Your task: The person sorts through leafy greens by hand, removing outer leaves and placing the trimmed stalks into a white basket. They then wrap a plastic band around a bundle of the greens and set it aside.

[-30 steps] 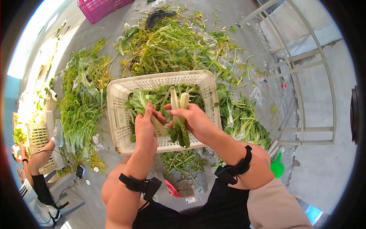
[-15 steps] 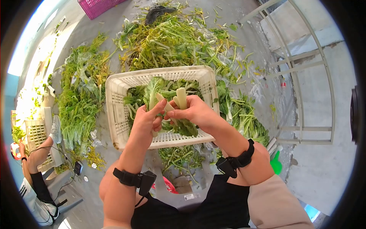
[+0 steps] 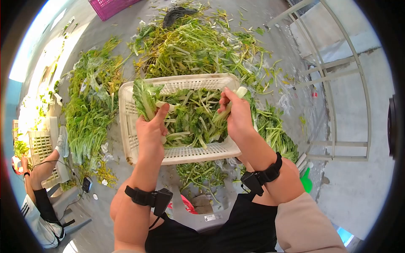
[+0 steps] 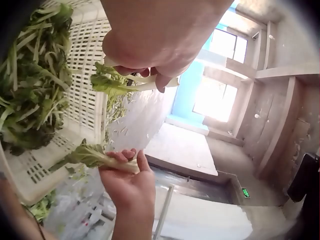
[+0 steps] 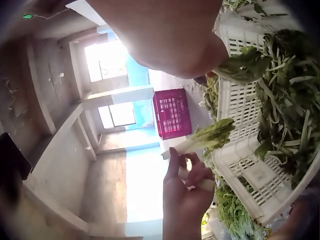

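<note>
My left hand (image 3: 151, 133) grips a leafy green (image 3: 145, 99) over the left side of a white slatted crate. Its crinkled leaf points up and away; a pale stem piece (image 3: 165, 106) juts beside the thumb. Over the crate's right side, my right hand (image 3: 238, 116) holds another green by its thick pale stem (image 3: 241, 92). That one's leaf (image 5: 243, 65) hangs toward the inside of the crate in the right wrist view. Between the hands, a heap of loose leaves and stalks (image 3: 192, 116) lies in the crate (image 3: 198, 157).
Piles of greens lie on the floor beyond the crate (image 3: 181, 50), at left (image 3: 90, 97) and at right (image 3: 276, 135). A purple crate (image 3: 112, 7) stands at the back. Metal frames (image 3: 363, 84) lean at right. Another person's leg (image 3: 46, 162) shows at far left.
My hands were together over the crate's middle with the stalks crossing. They have moved apart, left hand leftward and right hand to the right rim, each still holding greens.
</note>
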`<move>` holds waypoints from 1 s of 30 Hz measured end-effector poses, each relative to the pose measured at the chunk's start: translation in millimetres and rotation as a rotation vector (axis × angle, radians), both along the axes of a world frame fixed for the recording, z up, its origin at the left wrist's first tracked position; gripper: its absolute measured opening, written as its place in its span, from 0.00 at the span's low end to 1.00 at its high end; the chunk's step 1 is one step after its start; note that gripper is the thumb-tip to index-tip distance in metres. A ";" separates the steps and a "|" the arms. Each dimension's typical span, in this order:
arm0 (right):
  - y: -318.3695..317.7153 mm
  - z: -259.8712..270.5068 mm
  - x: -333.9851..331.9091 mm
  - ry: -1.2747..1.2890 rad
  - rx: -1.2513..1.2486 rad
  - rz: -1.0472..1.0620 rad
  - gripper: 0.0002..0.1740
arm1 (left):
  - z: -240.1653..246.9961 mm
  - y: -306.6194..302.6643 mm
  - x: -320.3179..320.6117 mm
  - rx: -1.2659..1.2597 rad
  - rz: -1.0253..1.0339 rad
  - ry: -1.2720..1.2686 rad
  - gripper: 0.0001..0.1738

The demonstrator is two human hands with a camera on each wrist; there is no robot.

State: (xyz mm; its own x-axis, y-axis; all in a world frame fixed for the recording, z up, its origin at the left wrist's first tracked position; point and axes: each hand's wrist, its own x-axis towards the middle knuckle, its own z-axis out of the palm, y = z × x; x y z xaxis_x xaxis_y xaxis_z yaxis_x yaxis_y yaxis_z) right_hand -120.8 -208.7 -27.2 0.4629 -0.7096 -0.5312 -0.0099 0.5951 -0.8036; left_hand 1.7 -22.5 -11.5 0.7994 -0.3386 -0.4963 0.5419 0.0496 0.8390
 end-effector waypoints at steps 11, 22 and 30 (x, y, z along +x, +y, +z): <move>42.7 11.3 2.8 -0.063 0.513 0.424 0.16 | 1.0 -6.8 -21.0 0.008 -0.421 -0.066 0.15; 39.0 24.6 10.3 0.063 0.029 0.415 0.09 | -5.9 -5.0 -17.9 -0.152 -0.210 0.269 0.14; 51.5 23.8 8.8 0.043 -0.307 0.805 0.12 | -13.7 -3.9 -21.8 -0.166 -0.251 0.332 0.10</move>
